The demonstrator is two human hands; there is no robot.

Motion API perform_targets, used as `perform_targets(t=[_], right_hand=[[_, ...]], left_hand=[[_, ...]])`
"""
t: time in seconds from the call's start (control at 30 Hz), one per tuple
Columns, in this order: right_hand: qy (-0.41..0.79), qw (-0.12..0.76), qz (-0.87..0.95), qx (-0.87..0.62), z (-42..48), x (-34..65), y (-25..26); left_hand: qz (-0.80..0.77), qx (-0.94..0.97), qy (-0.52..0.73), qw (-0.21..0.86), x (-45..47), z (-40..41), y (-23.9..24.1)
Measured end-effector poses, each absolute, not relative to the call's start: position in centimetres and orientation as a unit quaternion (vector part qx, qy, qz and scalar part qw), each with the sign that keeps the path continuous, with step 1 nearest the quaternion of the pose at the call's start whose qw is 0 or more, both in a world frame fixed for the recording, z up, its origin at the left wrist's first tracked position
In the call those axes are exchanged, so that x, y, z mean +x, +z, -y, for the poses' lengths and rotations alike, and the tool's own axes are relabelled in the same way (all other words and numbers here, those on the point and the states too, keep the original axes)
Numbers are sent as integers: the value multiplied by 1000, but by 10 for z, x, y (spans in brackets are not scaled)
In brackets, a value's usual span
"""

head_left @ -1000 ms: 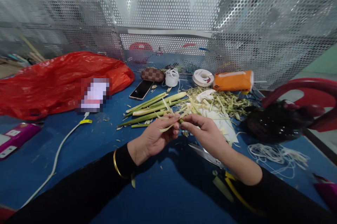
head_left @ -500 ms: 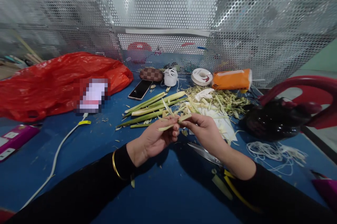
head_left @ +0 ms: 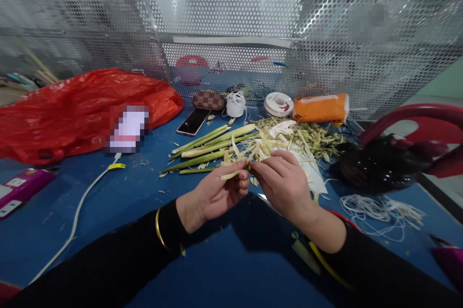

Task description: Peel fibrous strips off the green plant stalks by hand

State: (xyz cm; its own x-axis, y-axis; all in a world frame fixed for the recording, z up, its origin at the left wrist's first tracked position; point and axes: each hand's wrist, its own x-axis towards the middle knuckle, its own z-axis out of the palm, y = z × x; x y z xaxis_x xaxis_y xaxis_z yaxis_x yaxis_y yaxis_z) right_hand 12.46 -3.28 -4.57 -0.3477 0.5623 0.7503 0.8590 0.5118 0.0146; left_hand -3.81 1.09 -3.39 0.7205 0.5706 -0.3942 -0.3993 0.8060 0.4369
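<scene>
My left hand (head_left: 219, 194) pinches several pale green leaf strips (head_left: 230, 176) between thumb and fingertips, and their ends stick out above and to the left. Close against it, my right hand (head_left: 284, 185) has its fingertips pressed together at the same strips; its back partly hides what it grips. Long green stalks (head_left: 202, 159) lie behind the left hand. Beyond the right hand spreads a heap of cut plant shreds (head_left: 320, 140), partly over white paper (head_left: 314, 173). A scissor blade (head_left: 264, 197) shows under the right hand, the rest mostly hidden by the forearm.
At left are a red plastic bag (head_left: 72, 105), a lit phone (head_left: 128, 127) and its cable (head_left: 84, 199). Behind stand a dark phone (head_left: 194, 121), ribbon spool (head_left: 278, 104) and orange packet (head_left: 321, 108). A black glossy object (head_left: 379, 166) and white string (head_left: 376, 209) lie right.
My right hand has turned so its back faces up, fingers now curled over the strips. My left hand stays nearly still. The view has shifted slightly.
</scene>
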Motion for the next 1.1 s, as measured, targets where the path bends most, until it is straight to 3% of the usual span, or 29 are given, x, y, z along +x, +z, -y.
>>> perform_targets(t=[0.17,0.37,0.63,0.73,0.93,1.0,1.1], right_hand=[[-198,323,809,-449,34,123,-46],[-153,384,782,-466,32,123,-43],[-195,329,805,-453,33,123,-50],[-99,355,798,-477,29,127,-51],[236,497,666,-505,26,129,-40],[274,516,621,-522,27,128,-39],[229,522,594,-568,29,126,-41]], left_hand=[[-273,168,276,906,-36,-9,-32],[-254,160,291,908,-38,-11,-31],[-314,197,280,885,-35,-10,-37],[-319,255,299,862,-36,-12,-37],[-331,398,342,784,-40,-15,-30],[-344,443,340,755,-38,-13,-31],[-359,495,338,715,-35,-11,-32]])
